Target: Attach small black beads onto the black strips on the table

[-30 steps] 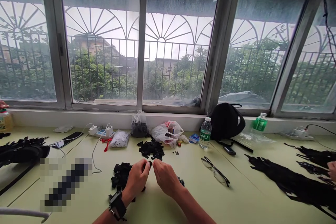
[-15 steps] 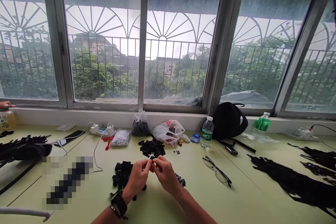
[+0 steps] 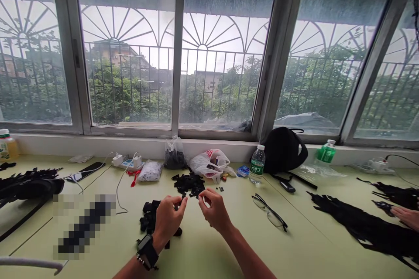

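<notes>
My left hand [image 3: 169,218], with a dark watch on its wrist, is closed with thumb and forefinger around a small black piece [image 3: 183,195]. Apart from it, on the right, my right hand [image 3: 214,210] is pinched shut; whatever is between its fingertips is too small to make out. A heap of black pieces [image 3: 149,217] lies beside and partly behind my left hand. Beyond both hands is a second heap of black pieces [image 3: 190,182]. A few small dark parts [image 3: 220,189] sit on the table past my right hand.
Eyeglasses [image 3: 270,212] lie right of my hands. Farther back stand a water bottle [image 3: 257,165], a white plastic bag [image 3: 209,165] and a black bag [image 3: 284,150]. Long black strips [image 3: 356,224] cover the right side, where another person's hand [image 3: 406,217] rests. A white cable [image 3: 118,192] runs on the left.
My hands have come apart, the right one moving right, over the small dark round parts. Another person's hand has left the bottle at far left, and a hand has appeared at far right.
</notes>
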`<action>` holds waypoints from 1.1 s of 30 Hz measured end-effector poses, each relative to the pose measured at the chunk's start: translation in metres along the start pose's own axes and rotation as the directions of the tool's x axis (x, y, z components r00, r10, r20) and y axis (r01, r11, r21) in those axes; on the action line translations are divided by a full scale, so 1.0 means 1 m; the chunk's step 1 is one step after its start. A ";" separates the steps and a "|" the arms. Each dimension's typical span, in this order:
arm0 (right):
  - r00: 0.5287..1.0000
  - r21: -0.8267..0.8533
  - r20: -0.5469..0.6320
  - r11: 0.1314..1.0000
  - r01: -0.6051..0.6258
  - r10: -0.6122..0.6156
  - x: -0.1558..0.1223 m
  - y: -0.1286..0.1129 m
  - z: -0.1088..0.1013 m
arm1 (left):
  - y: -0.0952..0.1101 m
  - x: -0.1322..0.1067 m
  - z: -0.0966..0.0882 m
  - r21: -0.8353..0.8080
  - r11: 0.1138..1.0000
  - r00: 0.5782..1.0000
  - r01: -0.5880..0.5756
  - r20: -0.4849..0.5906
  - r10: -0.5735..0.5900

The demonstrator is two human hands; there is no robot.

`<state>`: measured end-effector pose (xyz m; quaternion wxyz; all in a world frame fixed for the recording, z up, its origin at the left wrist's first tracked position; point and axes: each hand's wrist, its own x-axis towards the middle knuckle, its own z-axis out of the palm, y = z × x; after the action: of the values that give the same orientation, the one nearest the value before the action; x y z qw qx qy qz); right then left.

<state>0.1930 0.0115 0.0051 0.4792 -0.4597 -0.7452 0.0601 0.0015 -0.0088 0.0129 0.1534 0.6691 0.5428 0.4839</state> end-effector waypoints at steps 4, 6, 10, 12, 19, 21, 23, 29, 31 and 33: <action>0.995 -0.219 0.045 0.972 -0.079 0.091 0.003 0.019 -0.010 | -0.002 0.001 -0.005 0.180 0.983 0.992 0.029 -0.123 -0.007; 0.985 -0.300 0.115 0.950 -0.089 0.129 0.000 0.027 -0.011 | -0.002 0.002 -0.006 0.209 0.977 0.989 0.029 -0.150 0.003; 0.956 -0.394 0.233 0.916 -0.078 0.181 -0.007 0.035 -0.010 | -0.003 0.003 -0.006 0.191 0.982 0.983 -0.006 -0.178 0.040; 0.950 -0.424 0.249 0.903 -0.069 0.190 -0.008 0.035 -0.011 | -0.003 0.003 -0.006 0.158 0.987 0.985 -0.038 -0.163 0.064; 0.956 -0.389 0.260 0.921 -0.026 0.137 -0.005 0.027 -0.014 | -0.007 -0.005 0.003 0.004 0.967 0.949 -0.255 0.190 0.250; 0.959 -0.333 0.267 0.943 -0.002 0.096 -0.005 0.025 -0.011 | -0.009 -0.009 0.006 -0.008 0.955 0.921 -0.296 0.265 0.287; 0.957 -0.267 0.287 0.963 0.033 0.047 -0.006 0.022 -0.007 | -0.010 -0.011 0.008 0.016 0.949 0.908 -0.314 0.298 0.295; 0.913 -0.173 0.391 0.965 0.199 -0.118 -0.001 0.013 0.012 | -0.006 -0.010 0.001 0.206 0.933 0.923 -0.296 0.313 0.224; 0.895 -0.200 0.418 0.946 0.255 -0.153 0.004 0.011 0.019 | -0.005 -0.009 -0.001 0.258 0.922 0.933 -0.289 0.290 0.212; 0.874 -0.240 0.454 0.921 0.306 -0.172 0.011 0.009 0.025 | -0.006 -0.009 -0.002 0.282 0.911 0.937 -0.300 0.268 0.225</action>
<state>0.1781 0.0334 -0.0056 0.2326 -0.4069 -0.8832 -0.0170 -0.0027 -0.0154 0.0051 0.0383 0.8036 0.4970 0.3253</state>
